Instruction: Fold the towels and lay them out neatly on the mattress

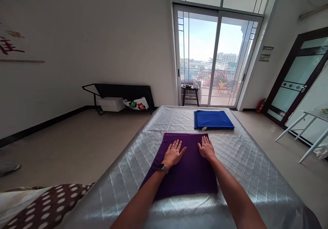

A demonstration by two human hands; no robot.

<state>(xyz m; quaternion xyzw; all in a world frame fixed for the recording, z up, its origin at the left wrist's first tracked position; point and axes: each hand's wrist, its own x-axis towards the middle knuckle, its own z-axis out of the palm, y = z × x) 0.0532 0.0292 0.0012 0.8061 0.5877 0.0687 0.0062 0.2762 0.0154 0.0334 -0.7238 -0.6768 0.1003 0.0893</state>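
A folded purple cloth (pixel 189 174) lies flat on the silver quilted mattress (pixel 128 174). My left hand (pixel 173 153) rests palm down on its upper left part, fingers spread; a watch is on that wrist. My right hand (pixel 206 147) presses flat near the cloth's upper right edge, its fingers stretched out. Neither hand grips anything. Beyond the purple cloth, a folded blue cloth (pixel 215 119) sits toward the far right of the mattress, with a small white tag at its near edge.
A black rack (pixel 125 89) with a white box (pixel 111 104) and a printed bag stands by the left wall. Brown polka-dot fabric (pixel 51 205) is at lower left. Sliding glass doors (pixel 217 58) and a black stool (pixel 190 88) are ahead; a white table (pixel 316 114) is at right.
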